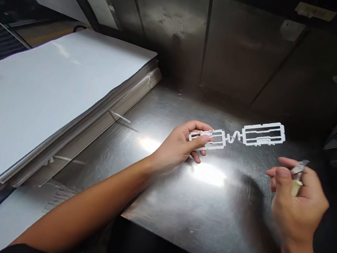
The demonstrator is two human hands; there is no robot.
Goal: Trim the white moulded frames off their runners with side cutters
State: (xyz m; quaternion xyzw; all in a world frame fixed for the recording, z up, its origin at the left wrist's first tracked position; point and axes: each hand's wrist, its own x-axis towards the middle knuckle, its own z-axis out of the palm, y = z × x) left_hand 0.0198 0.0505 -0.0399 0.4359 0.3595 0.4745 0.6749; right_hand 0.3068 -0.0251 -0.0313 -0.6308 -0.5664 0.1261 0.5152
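A stainless steel worktop (191, 227), scratched and shiny, fills the middle of the view, with dark metal panels (242, 57) rising along its far edge. A thick stack of white sheets (48, 100) lies along the worktop's left edge, and a thin white strip (119, 116) rests on the steel just beside the stack. The left hand (178, 145) is above the worktop's middle, its fingers closed and gripping the near end of a white cut-out piece (264, 134). This piece has two rectangular frames joined by a thin zigzag strip, and its far frame extends out toward the worktop's right side. Near the right edge, the right hand (298, 201) is well apart from the piece, its fingers curled and gripping a small craft knife (298, 173) with a pale handle, the blade pointing up.
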